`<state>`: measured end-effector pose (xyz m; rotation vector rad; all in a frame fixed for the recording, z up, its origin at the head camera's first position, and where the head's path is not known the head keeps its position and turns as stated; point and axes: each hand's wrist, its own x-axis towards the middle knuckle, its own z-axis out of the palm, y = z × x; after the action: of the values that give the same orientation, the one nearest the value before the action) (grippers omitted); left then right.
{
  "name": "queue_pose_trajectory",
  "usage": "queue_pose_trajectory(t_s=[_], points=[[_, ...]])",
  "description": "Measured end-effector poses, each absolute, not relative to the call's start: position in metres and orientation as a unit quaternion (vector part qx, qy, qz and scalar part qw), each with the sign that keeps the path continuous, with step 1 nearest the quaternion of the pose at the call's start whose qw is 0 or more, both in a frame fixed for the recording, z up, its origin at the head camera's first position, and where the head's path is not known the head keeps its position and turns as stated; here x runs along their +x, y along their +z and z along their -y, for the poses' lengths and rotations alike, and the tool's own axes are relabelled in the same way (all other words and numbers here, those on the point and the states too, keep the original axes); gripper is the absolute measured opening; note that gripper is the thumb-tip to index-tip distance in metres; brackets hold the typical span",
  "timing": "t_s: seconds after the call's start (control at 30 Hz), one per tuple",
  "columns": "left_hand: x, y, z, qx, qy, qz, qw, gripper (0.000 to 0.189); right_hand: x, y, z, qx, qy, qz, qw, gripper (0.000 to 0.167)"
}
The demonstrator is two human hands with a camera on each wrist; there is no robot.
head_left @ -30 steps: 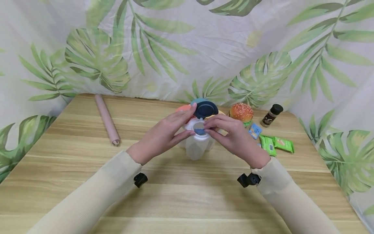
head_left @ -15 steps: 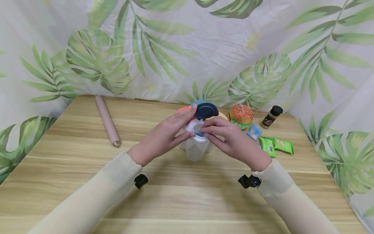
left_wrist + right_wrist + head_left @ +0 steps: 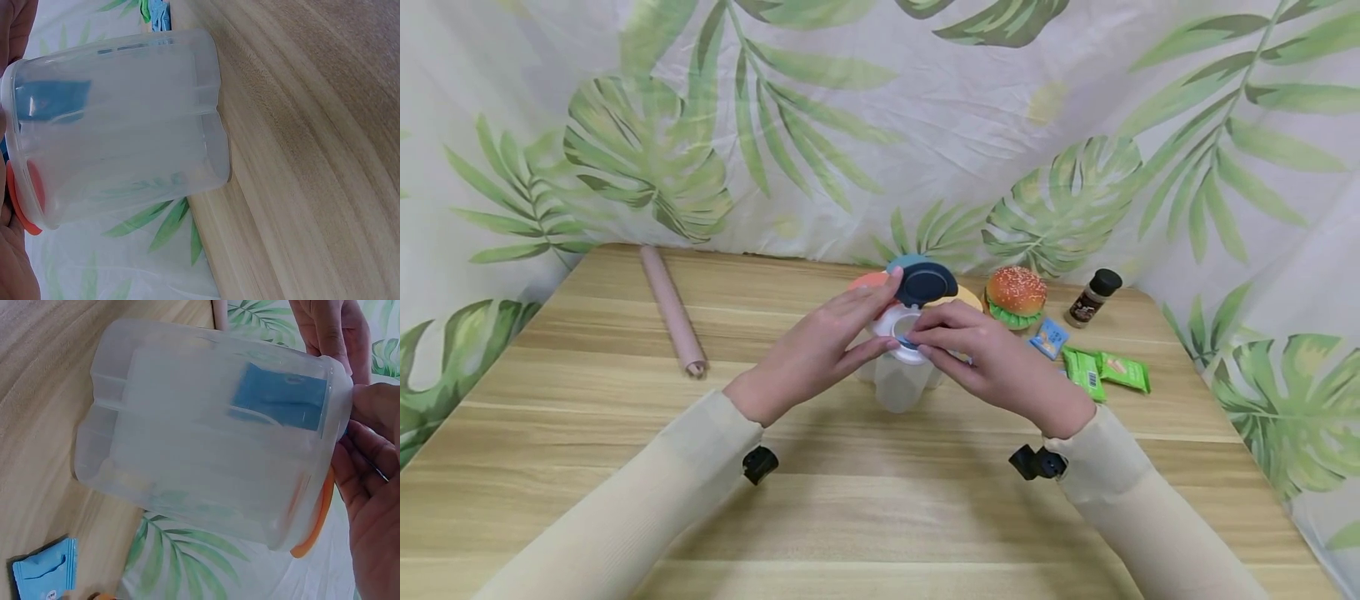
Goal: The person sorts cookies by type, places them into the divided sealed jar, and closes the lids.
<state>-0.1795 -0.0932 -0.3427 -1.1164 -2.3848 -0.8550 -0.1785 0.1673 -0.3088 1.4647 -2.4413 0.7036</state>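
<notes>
A translucent storage container (image 3: 900,385) with a white rim stands upright on the table in front of me. Its dark navy flip lid (image 3: 927,284) is raised; a red lid (image 3: 868,281), a teal lid and a yellow lid show behind it. My right hand (image 3: 981,342) pinches the top of a blue packet (image 3: 284,399) at the round opening. Most of that packet shows through the clear wall, inside the container. Over the container's left side my left hand (image 3: 827,346) rests, its straight fingers against the raised lid and its thumb on the rim.
To the right lie a toy burger (image 3: 1017,296), a seasoning bottle (image 3: 1093,298) with a black cap, a small blue packet (image 3: 1048,338) and green packets (image 3: 1122,372). A pinkish roll (image 3: 673,312) lies on the left. A leaf-print cloth (image 3: 820,125) hangs behind the table.
The blue packet has gone lower into the opening, with less of it showing at the rim. My right fingers have shifted slightly left over the opening; my left hand stays put.
</notes>
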Motion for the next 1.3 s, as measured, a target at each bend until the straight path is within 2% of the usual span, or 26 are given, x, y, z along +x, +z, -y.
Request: queue_pose_trajectory(t_s=[0.4,0.67,0.77,0.97,1.03,1.13,1.3], points=[[-0.181,-0.343,0.093,-0.399,-0.307,0.843,0.188,0.081,-0.177,-0.314,-0.166,0.492,0.243,0.828,0.119,0.016],[-0.181,-0.343,0.093,-0.403,-0.305,0.842,0.189,0.08,-0.175,-0.316,-0.177,0.463,0.355,0.803,0.119,0.025],[-0.181,-0.343,0.093,-0.404,-0.308,0.84,0.19,0.08,-0.176,-0.319,-0.185,0.432,0.406,0.794,0.134,0.024],[-0.181,-0.343,0.092,-0.405,-0.307,0.84,0.192,0.08,-0.186,-0.331,-0.208,0.373,0.458,0.781,0.201,0.02],[-0.18,-0.342,0.092,-0.406,-0.307,0.839,0.193,0.08,-0.19,-0.334,-0.215,0.339,0.451,0.801,0.202,0.017],[-0.18,-0.342,0.092,-0.407,-0.308,0.838,0.195,0.079,-0.194,-0.341,-0.225,0.27,0.415,0.855,0.155,0.015],[-0.18,-0.343,0.092,-0.407,-0.309,0.837,0.196,0.08,-0.202,-0.356,-0.237,0.2,0.336,0.92,0.018,0.025]])
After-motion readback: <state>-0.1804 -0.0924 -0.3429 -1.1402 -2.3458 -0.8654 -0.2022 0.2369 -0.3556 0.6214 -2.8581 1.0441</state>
